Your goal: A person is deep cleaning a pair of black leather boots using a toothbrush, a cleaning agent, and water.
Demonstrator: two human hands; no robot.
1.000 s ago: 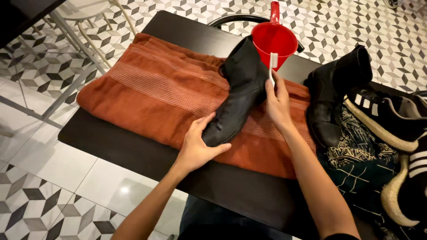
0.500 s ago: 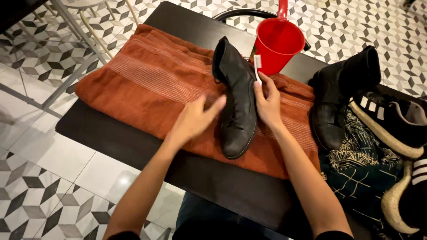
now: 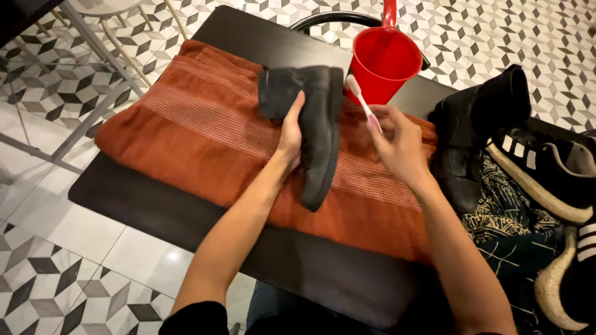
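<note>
A black ankle boot (image 3: 316,124) lies on its side on a rust-orange towel (image 3: 205,130), its sole turned to the right. My left hand (image 3: 290,136) grips the boot along its upper. Just right of the sole, my right hand (image 3: 397,146) holds a pink and white toothbrush (image 3: 363,102), whose head points up towards the red cup. The brush is close to the boot's heel, and whether it touches it is unclear.
A red plastic cup with a handle (image 3: 385,59) stands behind the boot. The towel lies on a dark table (image 3: 310,273). A second black boot (image 3: 472,133), sneakers (image 3: 546,174) and a patterned cloth (image 3: 509,236) sit at the right. Patterned tile floor and chair legs (image 3: 93,56) are at left.
The boot has been turned from upright onto its side, sole to the right. My left hand shifted onto its upper, and my right hand with the toothbrush drew back to the right.
</note>
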